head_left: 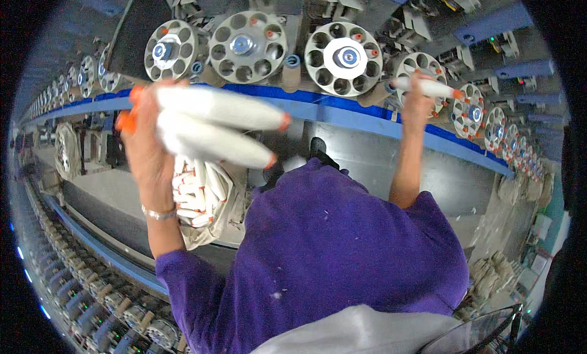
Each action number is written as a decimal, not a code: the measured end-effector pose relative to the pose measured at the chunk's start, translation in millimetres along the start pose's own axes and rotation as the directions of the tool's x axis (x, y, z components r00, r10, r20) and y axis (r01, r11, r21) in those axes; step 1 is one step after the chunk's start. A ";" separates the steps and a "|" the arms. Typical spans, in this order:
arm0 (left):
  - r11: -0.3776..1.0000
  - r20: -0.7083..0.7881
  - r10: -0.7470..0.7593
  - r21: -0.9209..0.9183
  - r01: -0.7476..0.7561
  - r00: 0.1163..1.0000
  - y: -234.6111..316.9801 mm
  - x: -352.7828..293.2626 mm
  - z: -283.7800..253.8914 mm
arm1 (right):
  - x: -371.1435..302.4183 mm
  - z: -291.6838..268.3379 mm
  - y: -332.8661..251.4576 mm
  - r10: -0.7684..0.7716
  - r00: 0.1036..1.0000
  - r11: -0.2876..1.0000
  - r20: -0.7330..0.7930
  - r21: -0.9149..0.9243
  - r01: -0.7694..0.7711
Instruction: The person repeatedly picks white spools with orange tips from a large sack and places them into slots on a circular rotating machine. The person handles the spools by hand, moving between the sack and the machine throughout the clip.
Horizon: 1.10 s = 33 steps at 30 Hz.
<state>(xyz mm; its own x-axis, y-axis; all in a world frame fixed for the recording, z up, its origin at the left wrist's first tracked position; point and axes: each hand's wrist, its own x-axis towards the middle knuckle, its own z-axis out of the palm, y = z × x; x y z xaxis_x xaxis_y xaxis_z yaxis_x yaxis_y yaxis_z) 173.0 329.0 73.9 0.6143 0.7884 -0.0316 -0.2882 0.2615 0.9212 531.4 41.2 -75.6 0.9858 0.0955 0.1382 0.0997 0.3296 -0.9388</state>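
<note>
The person's left hand (147,140) clasps two white bobbins (223,107) with orange tips at their left ends; that arm reaches forward past one sack (205,236) of many uncounted bobbins. The right hand (417,103), arm outstretched, grasps one white bobbin (435,89) before one round holder (422,60); blur hides its exact finger placement.

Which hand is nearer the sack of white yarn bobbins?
Left. The left hand is just up-left of the sack in the picture; the right hand is far off to its right, by a round bobbin magazine.
</note>
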 end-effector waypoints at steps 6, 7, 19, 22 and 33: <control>0.915 0.349 0.010 0.375 -0.149 0.937 -8.5 84.9 170.2 | 32.4 24.2 114.6 -0.095 0.985 0.990 0.142 -0.092 0.108; 0.956 0.398 0.009 0.265 -0.124 0.918 -3.7 95.5 191.7 | 39.9 28.1 120.3 -0.061 0.995 0.988 0.079 -0.140 0.071; 0.926 0.443 -0.270 0.364 0.104 0.855 -84.1 137.7 183.6 | 13.5 107.3 -37.6 0.242 0.467 0.970 0.850 -0.210 -0.120; 0.696 0.579 -0.496 0.711 -0.103 0.647 -83.2 133.3 145.0 | 2.5 99.1 -43.1 0.386 0.448 0.919 0.806 -0.294 -0.263; 0.811 0.576 -0.346 0.580 -0.073 0.740 -61.6 190.4 123.4 | -6.2 25.1 119.6 0.099 0.979 0.927 0.180 -0.374 -0.026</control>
<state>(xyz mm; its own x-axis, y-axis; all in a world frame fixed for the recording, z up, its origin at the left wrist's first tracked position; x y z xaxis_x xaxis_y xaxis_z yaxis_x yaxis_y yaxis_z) 398.3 394.3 59.0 0.9779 0.1725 -0.1181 0.1473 -0.1682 0.9747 533.9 103.6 -180.9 0.9504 0.2950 0.0985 0.1177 -0.0479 -0.9919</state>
